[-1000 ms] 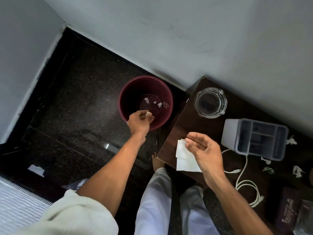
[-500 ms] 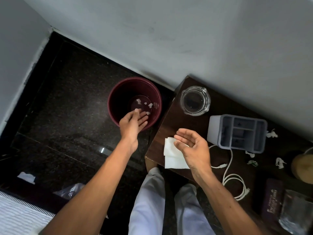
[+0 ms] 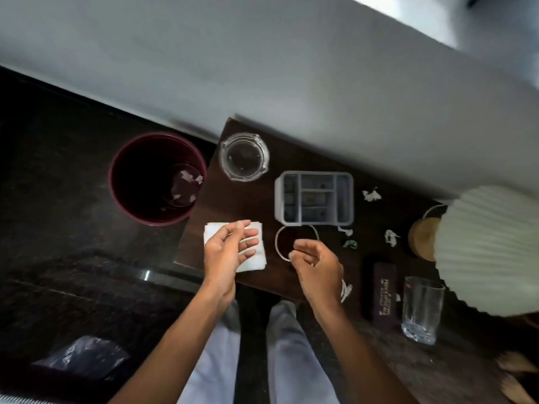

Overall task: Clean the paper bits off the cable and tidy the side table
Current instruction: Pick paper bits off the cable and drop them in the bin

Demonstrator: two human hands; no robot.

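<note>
- Dark side table [image 3: 250, 199]: your white cable [image 3: 278, 243] loops at six o'clock of the grey organiser [image 3: 314, 198].
- Your right hand [image 3: 318, 263] pinches its loop, thumb to forefinger.
- Your left hand [image 3: 230, 252] hangs loose-fingered over the folded tissue [image 3: 256, 262], gripping nothing.
- Paper bits [image 3: 371, 195] lie at three o'clock of the organiser; the maroon bin [image 3: 134, 182], nine o'clock of the table.

Bare tabletop [image 3: 233, 202] left of organizer [image 3: 313, 221]; lampshade [image 3: 490, 252] overhangs right end.
</note>
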